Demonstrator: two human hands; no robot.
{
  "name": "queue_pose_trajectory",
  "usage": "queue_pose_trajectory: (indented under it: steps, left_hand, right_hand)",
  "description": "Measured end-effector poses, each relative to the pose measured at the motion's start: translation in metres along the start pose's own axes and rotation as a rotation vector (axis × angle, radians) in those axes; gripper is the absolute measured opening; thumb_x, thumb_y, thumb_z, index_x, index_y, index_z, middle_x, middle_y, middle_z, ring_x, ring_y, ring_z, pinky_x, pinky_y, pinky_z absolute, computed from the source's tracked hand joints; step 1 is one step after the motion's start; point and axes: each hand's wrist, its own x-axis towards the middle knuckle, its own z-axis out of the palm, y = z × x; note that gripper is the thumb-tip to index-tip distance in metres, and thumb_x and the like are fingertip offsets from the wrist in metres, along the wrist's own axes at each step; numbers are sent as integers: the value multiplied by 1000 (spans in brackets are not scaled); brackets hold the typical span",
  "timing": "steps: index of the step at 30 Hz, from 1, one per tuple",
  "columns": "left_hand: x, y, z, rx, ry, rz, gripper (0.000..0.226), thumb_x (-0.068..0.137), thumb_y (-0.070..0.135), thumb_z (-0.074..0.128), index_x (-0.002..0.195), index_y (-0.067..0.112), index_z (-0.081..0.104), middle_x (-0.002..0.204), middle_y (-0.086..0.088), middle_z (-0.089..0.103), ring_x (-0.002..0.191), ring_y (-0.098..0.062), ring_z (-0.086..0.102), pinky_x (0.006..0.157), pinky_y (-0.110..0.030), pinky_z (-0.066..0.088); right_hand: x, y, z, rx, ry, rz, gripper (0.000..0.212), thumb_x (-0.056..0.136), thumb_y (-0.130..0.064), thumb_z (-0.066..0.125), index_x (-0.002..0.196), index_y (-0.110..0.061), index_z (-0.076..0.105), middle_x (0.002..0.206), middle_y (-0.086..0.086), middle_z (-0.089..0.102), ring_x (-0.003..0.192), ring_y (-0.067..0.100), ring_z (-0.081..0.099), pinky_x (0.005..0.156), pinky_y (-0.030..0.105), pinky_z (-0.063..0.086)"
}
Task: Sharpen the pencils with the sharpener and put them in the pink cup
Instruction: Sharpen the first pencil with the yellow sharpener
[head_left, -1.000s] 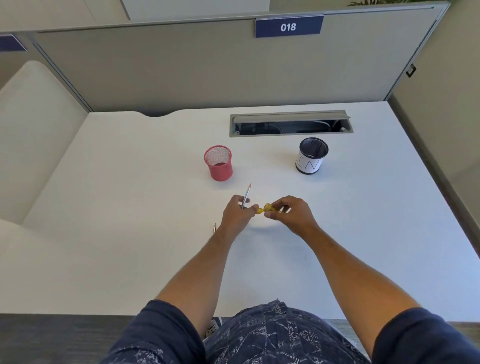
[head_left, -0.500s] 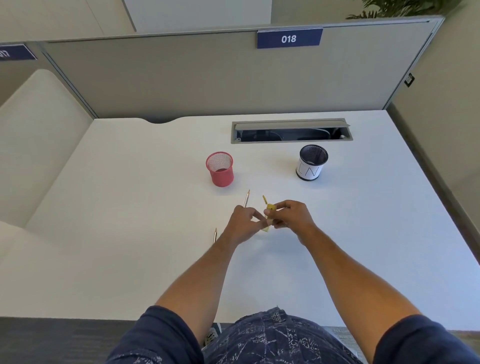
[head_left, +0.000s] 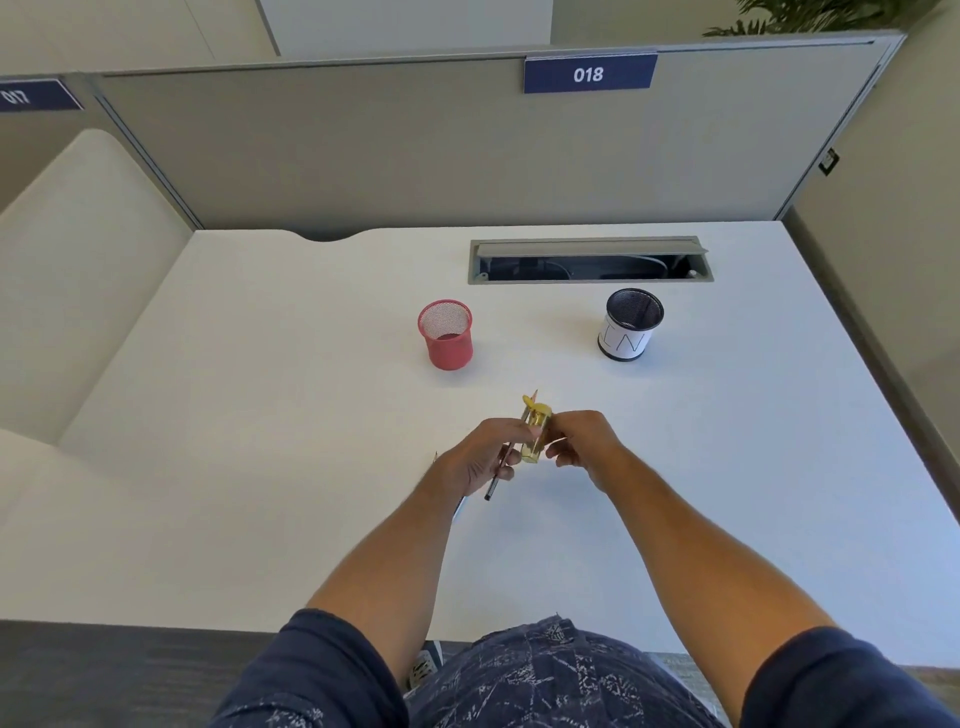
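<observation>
Both hands meet above the table (head_left: 260, 467), nearer the person than the pink cup (head_left: 445, 335). The left hand (head_left: 480, 460) grips a pencil (head_left: 501, 467), its tip pointing toward the pink cup. The right hand (head_left: 584, 441) pinches the yellow sharpener (head_left: 536, 434), touching the pencil. A black-and-white cup (head_left: 629, 325) stands right of the pink cup.

Cups at back, hands in front.
On counter (head_left: 260, 415): mesh cup (head_left: 445, 335) left, labelled cup (head_left: 627, 327) right, cable slot (head_left: 589, 260) behind; nearer, sharpener (head_left: 535, 436) and pencil (head_left: 501, 467) between hands.
</observation>
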Motion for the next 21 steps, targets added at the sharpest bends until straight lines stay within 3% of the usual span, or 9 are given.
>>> queue_pose_trajectory:
  steps: [3, 7, 10, 13, 16, 18, 21]
  left_hand:
    - [-3, 1, -2, -49, -57, -16, 15, 79, 29, 67, 84, 15, 66, 83, -6, 62, 59, -11, 39, 55, -26, 25]
    - [-4, 0, -7, -85, -96, -39, 19, 77, 29, 67, 87, 12, 66, 89, -11, 57, 63, -14, 45, 58, -28, 31]
    - [-2, 1, -12, -13, -101, -62, 33, 79, 35, 63, 102, 13, 69, 109, -9, 70, 86, -19, 60, 76, -37, 39]
    - [-3, 3, -22, 21, -77, -90, 31, 78, 37, 61, 101, 18, 68, 116, -2, 74, 104, -20, 65, 90, -41, 36]
    - [-2, 2, -34, 120, -3, -74, 22, 87, 34, 65, 98, 15, 62, 114, -11, 76, 98, -22, 70, 93, -39, 45]
    - [1, -1, -40, 246, 73, -53, 15, 95, 25, 65, 94, 12, 57, 107, -17, 77, 87, -20, 72, 92, -39, 51]
    - [5, -6, -46, 339, 145, 14, 12, 94, 13, 68, 89, 7, 58, 96, -22, 74, 69, -14, 70, 71, -28, 59]
  right_hand:
    - [2, 2, 2, 17, -17, -23, 29, 77, -12, 61, 93, 10, 71, 76, 14, 64, 53, 17, 49, 52, 26, 40]
    - [7, 1, 3, 70, -85, -104, 21, 85, -13, 64, 96, 1, 76, 74, 14, 64, 54, 20, 51, 55, 27, 40]
    - [14, 1, 2, 38, 23, -157, 20, 95, -21, 61, 97, -7, 75, 85, 9, 69, 60, 19, 55, 54, 27, 41]
    - [18, 1, -6, 2, 196, -171, 24, 103, -25, 50, 104, -7, 66, 93, 6, 75, 67, 18, 67, 54, 27, 45]
    - [19, 2, -20, 20, 301, -219, 22, 101, -25, 51, 104, -7, 62, 82, 6, 76, 67, 19, 71, 62, 34, 50]
    - [18, 3, -27, -106, 314, -276, 16, 95, -30, 61, 96, -17, 68, 71, 1, 73, 58, 15, 66, 66, 36, 51]
    - [12, 4, -31, -429, 261, -341, 13, 87, -47, 68, 88, -36, 74, 72, -9, 70, 63, 10, 63, 65, 32, 52]
